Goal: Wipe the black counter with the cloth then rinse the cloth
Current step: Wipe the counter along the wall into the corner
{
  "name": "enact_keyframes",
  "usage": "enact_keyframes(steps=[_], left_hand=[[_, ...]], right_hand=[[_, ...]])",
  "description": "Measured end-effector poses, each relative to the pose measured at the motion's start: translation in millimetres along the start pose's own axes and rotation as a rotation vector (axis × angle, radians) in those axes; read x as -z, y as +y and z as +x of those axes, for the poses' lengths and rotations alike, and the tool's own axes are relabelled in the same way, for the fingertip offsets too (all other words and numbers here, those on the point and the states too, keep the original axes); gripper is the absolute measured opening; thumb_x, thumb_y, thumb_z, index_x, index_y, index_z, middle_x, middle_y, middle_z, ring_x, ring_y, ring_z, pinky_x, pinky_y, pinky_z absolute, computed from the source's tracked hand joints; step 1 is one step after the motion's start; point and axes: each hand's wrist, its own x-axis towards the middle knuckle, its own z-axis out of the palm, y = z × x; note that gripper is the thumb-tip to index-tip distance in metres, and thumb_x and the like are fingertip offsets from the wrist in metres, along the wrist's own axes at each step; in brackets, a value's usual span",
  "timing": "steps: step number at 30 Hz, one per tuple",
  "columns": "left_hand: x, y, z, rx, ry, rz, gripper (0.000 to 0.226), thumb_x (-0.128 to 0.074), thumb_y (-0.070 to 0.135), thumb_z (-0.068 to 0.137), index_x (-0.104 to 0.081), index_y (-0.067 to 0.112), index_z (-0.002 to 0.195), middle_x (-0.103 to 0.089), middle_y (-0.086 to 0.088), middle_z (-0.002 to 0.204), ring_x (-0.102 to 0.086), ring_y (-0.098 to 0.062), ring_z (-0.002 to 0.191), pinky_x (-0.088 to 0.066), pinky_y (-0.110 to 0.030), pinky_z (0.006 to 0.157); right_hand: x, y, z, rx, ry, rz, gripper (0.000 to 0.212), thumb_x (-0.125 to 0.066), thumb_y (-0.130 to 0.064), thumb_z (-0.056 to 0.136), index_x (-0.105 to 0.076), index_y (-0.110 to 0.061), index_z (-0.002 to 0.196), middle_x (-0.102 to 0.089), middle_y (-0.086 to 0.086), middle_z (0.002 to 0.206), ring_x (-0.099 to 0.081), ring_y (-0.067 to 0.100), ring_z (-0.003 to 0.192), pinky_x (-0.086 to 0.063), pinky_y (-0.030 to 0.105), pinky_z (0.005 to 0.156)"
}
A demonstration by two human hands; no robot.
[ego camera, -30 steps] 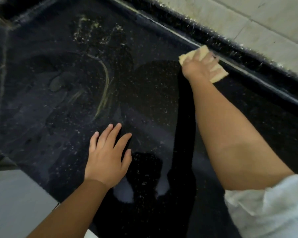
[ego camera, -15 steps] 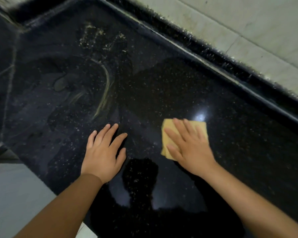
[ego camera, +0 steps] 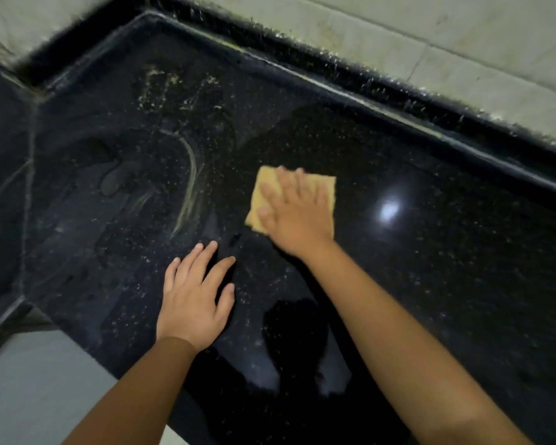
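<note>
A yellow cloth (ego camera: 322,189) lies flat on the speckled black counter (ego camera: 446,268), near its middle. My right hand (ego camera: 294,213) presses down on the cloth with fingers spread, covering most of it. My left hand (ego camera: 195,297) rests flat on the counter with fingers apart, nearer to me and to the left of the cloth, holding nothing. Pale smears and streaks of residue (ego camera: 187,187) mark the counter's left part.
A raised black rim (ego camera: 366,91) runs along the far side under a pale tiled wall (ego camera: 398,30). The counter's near left edge (ego camera: 87,348) drops to a light floor (ego camera: 29,396). A light reflection (ego camera: 389,210) shines right of the cloth.
My right hand pulled the cloth from the far rim toward me, then pushed it a little up and left. My left hand has stayed flat in place.
</note>
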Motion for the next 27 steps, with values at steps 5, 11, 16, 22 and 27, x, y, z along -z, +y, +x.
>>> enact_keyframes(steps=[5, 11, 16, 22, 27], left_hand=[[1.6, 1.4, 0.0, 0.006, 0.001, 0.004, 0.048, -0.033, 0.033, 0.085, -0.063, 0.008, 0.113, -0.055, -0.020, 0.128, -0.029, -0.024, 0.123, -0.019, -0.045, 0.101], [1.4, 2.6, 0.1, 0.024, -0.022, 0.010, 0.050, -0.032, 0.034, 0.085, -0.063, 0.006, 0.113, -0.054, -0.021, 0.128, -0.035, -0.030, 0.122, -0.032, -0.059, 0.096], [1.7, 3.1, -1.2, 0.006, -0.015, 0.025, 0.049, -0.033, 0.032, 0.084, -0.063, 0.005, 0.111, -0.055, -0.022, 0.125, -0.033, -0.029, 0.121, -0.033, -0.060, 0.093], [5.3, 3.8, -1.4, 0.053, -0.096, -0.015, 0.059, -0.024, 0.039, 0.084, -0.059, 0.009, 0.120, -0.048, -0.018, 0.135, -0.037, -0.036, 0.129, -0.022, -0.053, 0.105], [16.9, 2.3, -0.9, 0.047, -0.110, -0.208, 0.058, -0.027, 0.038, 0.083, -0.061, 0.007, 0.118, -0.051, -0.019, 0.132, -0.042, -0.038, 0.126, -0.027, -0.055, 0.103]], right_hand=[[-35.9, 15.3, -97.8, 0.212, 0.095, -0.087, 0.048, -0.025, -0.045, 0.089, -0.051, -0.033, 0.128, -0.049, 0.003, 0.140, -0.041, 0.029, 0.130, -0.019, 0.044, 0.104], [-13.7, 111.9, -129.9, 0.065, 0.069, -0.192, 0.057, 0.002, -0.050, 0.094, -0.037, -0.030, 0.130, -0.054, 0.005, 0.134, -0.048, 0.030, 0.124, -0.028, 0.044, 0.101], [14.1, 128.1, -61.1, -0.461, 0.103, 0.110, 0.050, -0.021, -0.043, 0.097, -0.015, -0.032, 0.146, 0.004, -0.003, 0.158, 0.007, 0.023, 0.145, 0.004, 0.050, 0.114], [-1.2, 33.3, -51.3, -0.353, 0.049, 0.112, 0.052, -0.020, -0.044, 0.098, -0.011, -0.031, 0.147, 0.008, -0.001, 0.157, 0.011, 0.025, 0.144, 0.006, 0.053, 0.113], [-46.8, -39.1, -113.1, -0.121, 0.088, -0.046, 0.049, -0.012, -0.046, 0.096, -0.036, -0.035, 0.137, -0.033, 0.000, 0.150, -0.021, 0.026, 0.141, -0.021, 0.048, 0.111]])
